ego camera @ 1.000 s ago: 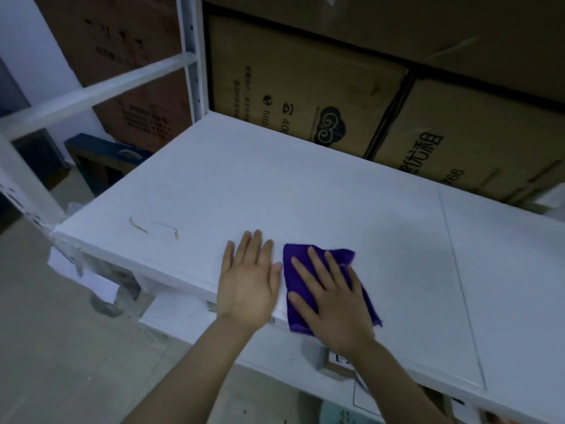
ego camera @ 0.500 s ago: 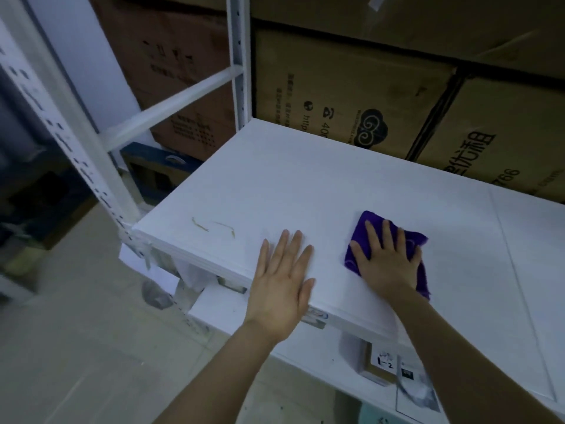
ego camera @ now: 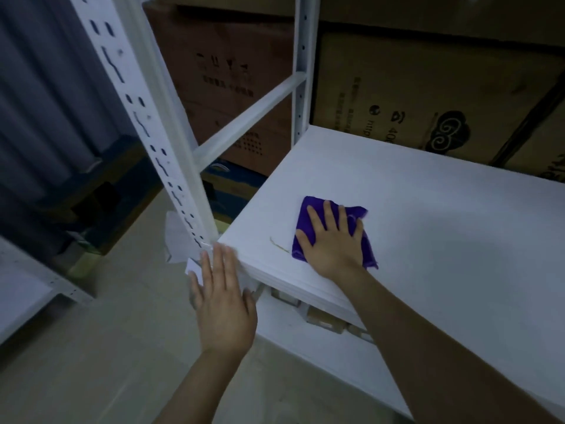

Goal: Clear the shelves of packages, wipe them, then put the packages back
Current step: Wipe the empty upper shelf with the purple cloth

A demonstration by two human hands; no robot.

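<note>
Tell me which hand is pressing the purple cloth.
The right hand, flat on the purple cloth on the white shelf. The left hand is bare, at the shelf's front corner.

Two hands show, the left hand [ego camera: 223, 304] and the right hand [ego camera: 333, 243], with one purple cloth [ego camera: 308, 221], one bare white shelf board [ego camera: 443, 228], two white uprights, front [ego camera: 159, 139] and rear [ego camera: 301, 68], and at least three cardboard boxes [ego camera: 406, 96] behind.

Storeroom: white slotted steel racking [ego camera: 171, 166], printed cardboard cartons [ego camera: 406, 96] stacked at 12–1 o'clock, bare concrete floor [ego camera: 76, 362].
</note>
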